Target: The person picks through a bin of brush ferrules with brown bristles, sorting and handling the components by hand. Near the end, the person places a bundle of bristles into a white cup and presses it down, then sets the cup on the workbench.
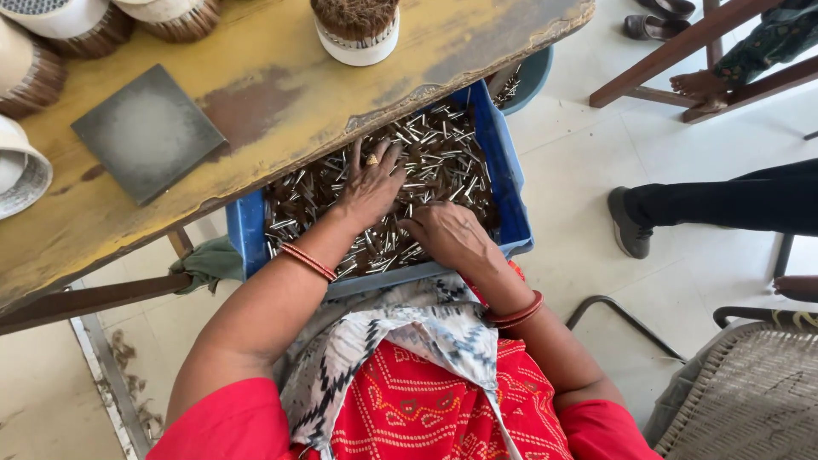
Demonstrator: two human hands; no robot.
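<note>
Down low, both hands deep in the blue plastic crate (pixel 509 200) full of small shiny metal pins with dark tips (pixel 434 158). Left hand (pixel 371 189) flat on the pile, fingers spread wide apart, a ring on one finger, nothing clamped. Right hand (pixel 449 233) just beside it, palm down, fingers curled into the pins; cannot tell if any pins held between them. Red bangles on both wrists.

Right past the left fingertips, the chipped edge of the worn yellow wooden table (pixel 281 94), hanging over the far half of the crate. Little room up there. Blue crate wall close to the right of the right fingers, near wall just behind both wrists. Open pins ahead of the right fingers, up to the far corner.

On the table, well away from the fingers: a flat grey square tile (pixel 146 130) and round white brush heads with brown bristles (pixel 355 25). Off to the right, pale floor and another person's dark shoe (pixel 628 227).
</note>
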